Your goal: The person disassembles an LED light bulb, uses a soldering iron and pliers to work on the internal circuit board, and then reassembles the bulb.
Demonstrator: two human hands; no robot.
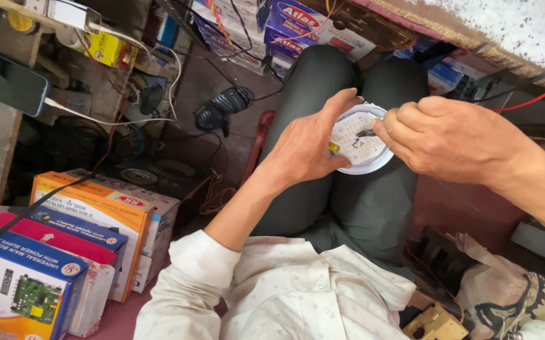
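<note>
Head view looks down at a seated person's lap. The person wears a pale shirt (285, 289) and dark trousers (348, 201).

Progress, as a judgement: work on the disc (362, 140) looks mid-way. The round white disc with its grid of small yellow chips lies open on the thighs, no cover on it, and a small dark part (366, 133) sits at its middle under the right fingertips. Whether that part is being fitted or taken off, cannot tell. Nothing shows the disc closed up or wired.

Left hand (307, 148): fingers spread fairly wide and curled over the disc's left rim, thumb at the lower edge, steadying it. A small yellow bit (333, 148) shows by the thumb; cannot tell what it is.

Right hand (449, 138): fingers closed into a tight pinch at the dark part on the disc. Whether it grips the part itself or a thin tool, cannot tell.

Packages, large to small:
- Orange box (105, 211), lower left, long, white side panel, red oval label on top.
- Blue box (17, 283), bottom left corner, picture of a green circuit board and a remote on it.
- Red box (58, 239), flat, between those two, white arrow mark.
- Blue-and-white cartons (298, 22), top centre, stacked on a shelf, red lettering.
- Yellow box (112, 50), top left, small, on a cluttered shelf.

A phone (5, 79) lies at far left with a white cable. A patterned bag (518, 289) sits at lower right.
</note>
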